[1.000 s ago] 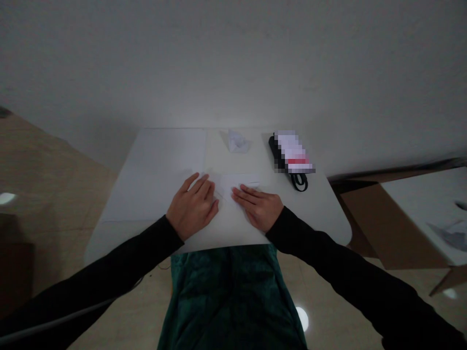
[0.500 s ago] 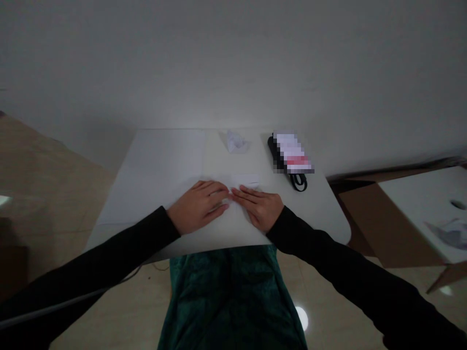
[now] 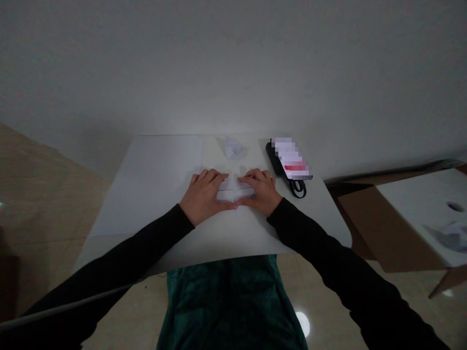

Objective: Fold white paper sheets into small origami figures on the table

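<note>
A small piece of folded white paper (image 3: 226,195) lies low over the table, between my two hands, with crease lines across it. My left hand (image 3: 206,194) grips its left side, thumb along the near edge and fingers bent over the far part. On the other side my right hand (image 3: 260,192) has hold of it in the same way. Both thumb tips nearly meet at the near middle edge. The outer ends of the paper are hidden under my hands.
Large white sheets (image 3: 153,180) lie flat on the left of the white table (image 3: 219,243). Near the wall stands a small folded white paper shape (image 3: 233,148). A blurred-out phone-like object (image 3: 292,160) with a black strap rests at right. Another table (image 3: 419,194) is farther right.
My fingers were flat and together on the paper's near part; now thumbs and fingers are spread apart around its two sides. My view has tilted slightly upward.
</note>
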A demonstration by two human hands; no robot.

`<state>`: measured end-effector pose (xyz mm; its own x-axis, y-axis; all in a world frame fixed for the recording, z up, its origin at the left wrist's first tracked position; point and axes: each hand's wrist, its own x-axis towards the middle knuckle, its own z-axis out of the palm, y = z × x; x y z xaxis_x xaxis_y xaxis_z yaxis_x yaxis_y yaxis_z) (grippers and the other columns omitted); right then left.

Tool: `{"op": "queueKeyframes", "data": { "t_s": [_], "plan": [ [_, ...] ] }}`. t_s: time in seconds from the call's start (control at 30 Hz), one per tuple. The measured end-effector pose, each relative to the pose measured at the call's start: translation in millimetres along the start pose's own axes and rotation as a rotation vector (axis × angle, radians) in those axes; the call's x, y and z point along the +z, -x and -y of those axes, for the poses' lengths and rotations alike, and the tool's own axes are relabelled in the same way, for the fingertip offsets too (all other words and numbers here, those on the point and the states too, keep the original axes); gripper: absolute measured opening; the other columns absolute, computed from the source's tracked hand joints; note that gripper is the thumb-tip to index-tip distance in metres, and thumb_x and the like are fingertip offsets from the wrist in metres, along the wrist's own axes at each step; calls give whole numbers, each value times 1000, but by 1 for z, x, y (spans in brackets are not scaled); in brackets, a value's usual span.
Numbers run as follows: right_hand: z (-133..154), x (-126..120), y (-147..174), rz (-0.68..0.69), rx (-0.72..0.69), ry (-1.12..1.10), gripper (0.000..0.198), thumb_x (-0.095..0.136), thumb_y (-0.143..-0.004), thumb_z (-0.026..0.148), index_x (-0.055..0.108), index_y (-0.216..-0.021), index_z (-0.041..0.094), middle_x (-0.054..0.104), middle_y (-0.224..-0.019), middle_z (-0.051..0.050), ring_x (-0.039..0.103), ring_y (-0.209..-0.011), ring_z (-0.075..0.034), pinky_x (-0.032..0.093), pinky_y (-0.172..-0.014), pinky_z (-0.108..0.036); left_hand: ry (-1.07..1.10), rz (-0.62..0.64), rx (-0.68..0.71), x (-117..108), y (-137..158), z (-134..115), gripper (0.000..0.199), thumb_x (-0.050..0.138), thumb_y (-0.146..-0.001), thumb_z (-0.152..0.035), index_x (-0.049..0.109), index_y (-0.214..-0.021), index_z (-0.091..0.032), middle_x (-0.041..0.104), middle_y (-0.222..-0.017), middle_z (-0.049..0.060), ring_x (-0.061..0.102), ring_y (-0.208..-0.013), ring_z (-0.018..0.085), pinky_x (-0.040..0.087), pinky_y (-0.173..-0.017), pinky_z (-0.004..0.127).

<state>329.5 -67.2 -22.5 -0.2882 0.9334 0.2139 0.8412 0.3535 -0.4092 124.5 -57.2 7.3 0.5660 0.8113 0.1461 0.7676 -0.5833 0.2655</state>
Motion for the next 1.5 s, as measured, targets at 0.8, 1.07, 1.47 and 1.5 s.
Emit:
{"op": "queueKeyframes", "data": {
  "t_s": [0.8, 1.07, 1.47, 1.5],
  "plan": [
    [-3, 10, -7, -302, -372, -10, 9, 63, -85, 23, 70, -82, 20, 65, -79, -3, 48, -84, -19, 30, -72, -34, 13, -110, 164, 4, 10, 13, 48, 60, -80, -55, 61, -113, -20, 60, -104, 8, 53, -97, 23, 37, -81, 38],
    [17, 3, 8, -324, -588, 323, 20, 49, -89, 9, 68, -84, 9, 65, -80, -10, 51, -81, -21, 42, -72, -35, -19, -144, 298, 9, 19, -5, 23, 51, -91, -27, 61, -105, -11, 60, -108, 13, 55, -103, 22, 49, -88, 39],
    [1, 4, 44, -165, -598, 210, 35, 39, -91, 5, 59, -119, 4, 64, -118, -16, 55, -117, -23, 52, -97, -38, -246, -56, 411, 14, 27, -10, 36, 39, -92, -9, 49, -126, -6, 57, -126, 16, 53, -116, 24, 47, -98, 40],
    [3, 6, 45, -166, -578, 209, 36, 39, -90, 5, 58, -120, 4, 64, -119, -16, 55, -118, -23, 52, -98, -38, -259, -46, 416, 14, 27, -11, 36, 38, -92, -8, 49, -127, -5, 57, -127, 16, 53, -116, 25, 46, -97, 40]
  ]
}}
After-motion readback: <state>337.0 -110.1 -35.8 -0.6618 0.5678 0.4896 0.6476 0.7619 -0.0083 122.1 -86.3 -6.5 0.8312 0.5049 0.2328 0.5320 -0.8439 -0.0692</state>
